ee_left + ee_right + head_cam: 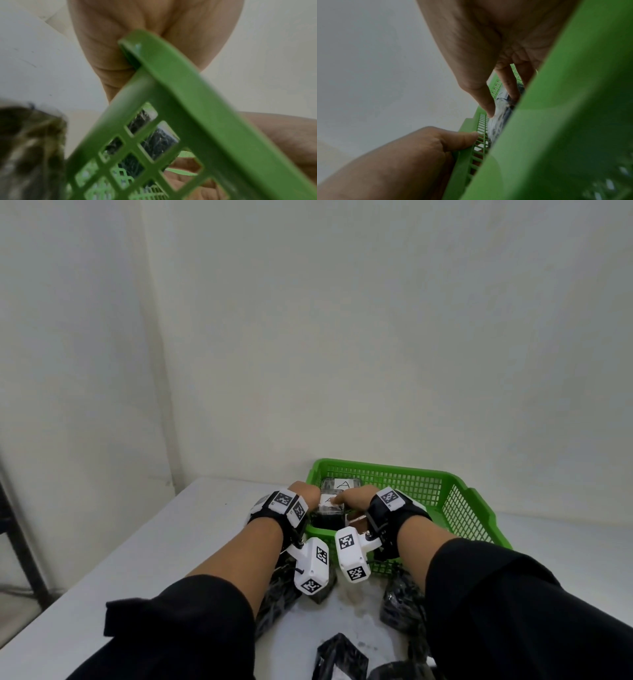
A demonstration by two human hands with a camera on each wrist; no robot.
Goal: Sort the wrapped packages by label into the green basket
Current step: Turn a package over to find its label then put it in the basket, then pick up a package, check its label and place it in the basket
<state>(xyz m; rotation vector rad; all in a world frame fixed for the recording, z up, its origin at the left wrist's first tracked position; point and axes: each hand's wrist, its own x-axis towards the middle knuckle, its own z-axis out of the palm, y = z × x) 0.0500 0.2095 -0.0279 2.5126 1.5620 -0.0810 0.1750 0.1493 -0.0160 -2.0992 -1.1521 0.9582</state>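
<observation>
The green basket [387, 468] stands on the white table [171, 542] with two clear-wrapped dark packages inside, each labelled A. One lies at the back left [342, 483]. The nearer one [329, 510] is under my right hand [356, 496], whose thumb lies on its label and whose fingers reach down its far side. In the right wrist view the thumb and fingers [501, 104] pinch the wrap. My left hand [303, 491] grips the basket's left wall [171, 81] near the corner, thumb outside [464, 136].
Several black wrapped packages lie on the table in front of the basket, under my forearms: one at the left [281, 587], one at the right [400, 604], one nearest me [342, 655]. A dark metal frame [20, 542] stands off the table's left edge. The wall is close behind.
</observation>
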